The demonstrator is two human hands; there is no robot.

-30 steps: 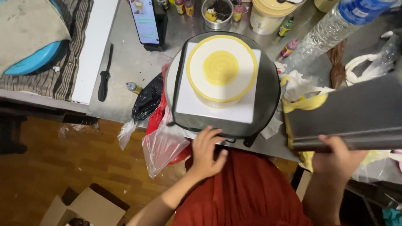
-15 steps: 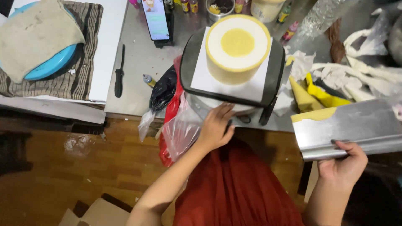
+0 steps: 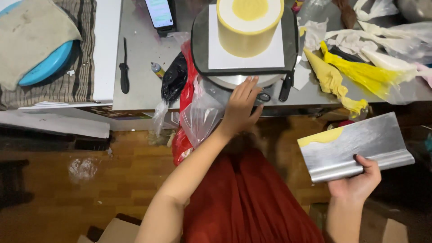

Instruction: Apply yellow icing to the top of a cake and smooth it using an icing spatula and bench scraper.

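— The metal scraper (image 3: 355,146) has come well away from the cake (image 3: 249,24), hasn't it? A second ago it was up at the table's edge, level with the turntable (image 3: 234,81); now the right hand (image 3: 355,184) has it down low, over the floor by the red skirt (image 3: 252,202).

— Yes, and it carries a smear of yellow icing (image 3: 320,136) on its upper left corner. I'd judge a smoothing pass is over and the blade is off the cake for a look or a wipe (a guess only).

— How is it held?

— The right hand's fingers are curled round the lower long edge, thumb behind, closed firmly on the scraper and nothing else. The left hand (image 3: 240,105) lies flat and spread against the rim of the turntable, fingers open, touching but not gripping.

— Which way does the blade lie?

— Its long axis runs nearly across the view, tilted a little, the right end lower than the left. The broad shiny face looks up at the camera; the rolled edge is along the bottom, by the palm. The iced corner points toward the table.

— And the cake?

— Upright on its white board (image 3: 246,51), on the dark tray (image 3: 200,45) atop the turntable, yellow sides, pale ring on top. Yellow piping bags (image 3: 360,72) lie just to its right.
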